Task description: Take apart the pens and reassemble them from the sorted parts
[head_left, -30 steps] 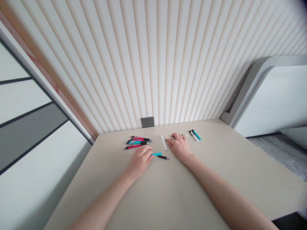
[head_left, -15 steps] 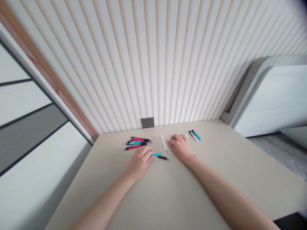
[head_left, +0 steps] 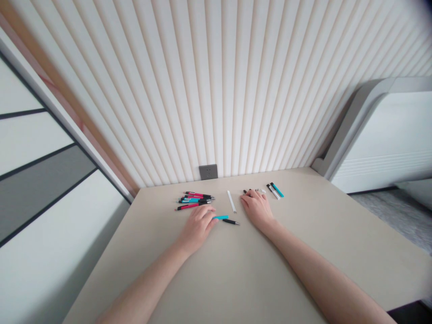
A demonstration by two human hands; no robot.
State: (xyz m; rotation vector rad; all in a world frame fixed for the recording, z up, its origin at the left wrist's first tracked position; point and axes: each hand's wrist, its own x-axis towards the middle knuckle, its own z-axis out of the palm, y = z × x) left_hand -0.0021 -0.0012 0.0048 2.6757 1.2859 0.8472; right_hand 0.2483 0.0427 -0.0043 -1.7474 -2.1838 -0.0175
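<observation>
My left hand [head_left: 199, 224] rests on the table, its fingers closed round one end of a blue pen barrel [head_left: 221, 217]. Just in front of that barrel lies a black pen grip with a metal tip [head_left: 231, 222]. My right hand [head_left: 257, 209] lies palm down with fingers curled in at several small pen parts [head_left: 263, 191]. A small dark piece [head_left: 245, 191] shows by its fingertips; whatever is under them is hidden. Between the hands lies a thin white tube [head_left: 231, 201], touched by neither.
Several red and blue pens [head_left: 194, 198] lie in a heap beyond my left hand. A blue barrel [head_left: 277, 189] and a white barrel with a black end [head_left: 273, 192] lie side by side at the right. A ribbed wall with a dark socket [head_left: 208, 172] borders the table [head_left: 209, 288].
My right hand has shifted slightly right, and a small dark piece now shows at its fingertips. My left hand keeps its hold on the blue barrel.
</observation>
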